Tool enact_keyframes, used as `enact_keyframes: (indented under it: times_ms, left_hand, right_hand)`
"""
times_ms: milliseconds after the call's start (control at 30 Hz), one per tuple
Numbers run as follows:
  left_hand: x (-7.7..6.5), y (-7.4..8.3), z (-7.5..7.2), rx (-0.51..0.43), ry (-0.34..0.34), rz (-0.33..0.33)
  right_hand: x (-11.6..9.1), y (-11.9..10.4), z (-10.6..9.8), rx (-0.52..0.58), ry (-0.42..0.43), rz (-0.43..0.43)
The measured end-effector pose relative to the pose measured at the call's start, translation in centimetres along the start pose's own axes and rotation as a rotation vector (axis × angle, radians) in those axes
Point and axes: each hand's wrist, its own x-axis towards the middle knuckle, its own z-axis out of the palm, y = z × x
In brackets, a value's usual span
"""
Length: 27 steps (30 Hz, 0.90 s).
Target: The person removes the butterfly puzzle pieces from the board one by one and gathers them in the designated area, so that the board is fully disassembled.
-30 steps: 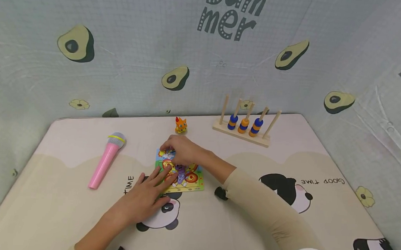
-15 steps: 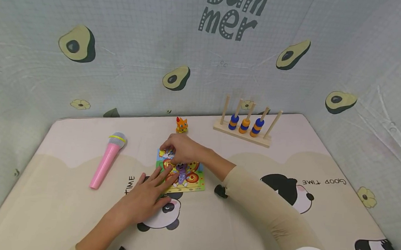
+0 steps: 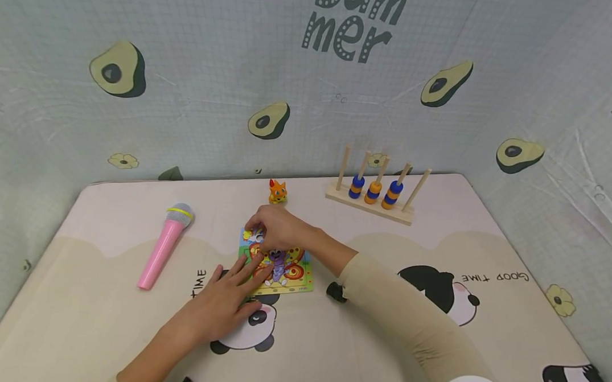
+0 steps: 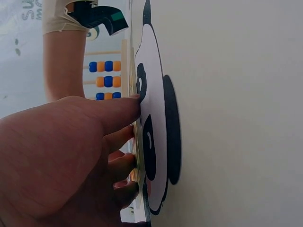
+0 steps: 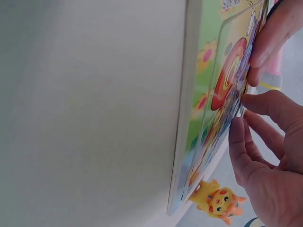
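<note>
A flat, colourful butterfly jigsaw puzzle board point(image 3: 302, 282) lies on the table before me. My left hand point(image 3: 224, 301) has its fingers spread, their tips resting on the board's lower left. In the left wrist view that hand's thumb point(image 4: 118, 113) lies along the near side. Over the upper left part curls my right hand point(image 3: 281, 227), thumb and fingertips pinching at a puzzle piece, which they mostly cover. The right wrist view shows the thumb point(image 5: 260, 101) and forefinger close together at the picture surface, with a raised inner edge of the board point(image 5: 187, 118) nearby.
Just behind the board stands a small orange fox figure point(image 3: 277, 192). A pink toy microphone point(image 3: 162, 250) lies to the left. At the back right is a wooden peg stand point(image 3: 369, 208) with blue and orange beads. A patterned cloth wall rises behind the table.
Both hands stay almost still at the board. Only a very slight shift of the whole head view shows.
</note>
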Motion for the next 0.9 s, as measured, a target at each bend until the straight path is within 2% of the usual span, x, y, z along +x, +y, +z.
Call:
enact_keyframes:
  times_ms: [533,900]
  left_hand:
    - [0.0,0.1,-0.1,-0.003,-0.004,-0.004]
    - [0.0,0.2,-0.3,-0.008,-0.014,-0.010]
  right_hand:
    - [-0.9,1.8,-0.4,0.099,0.055,0.015]
    - [-3.4,3.3,-1.4,0.181,0.089,0.057]
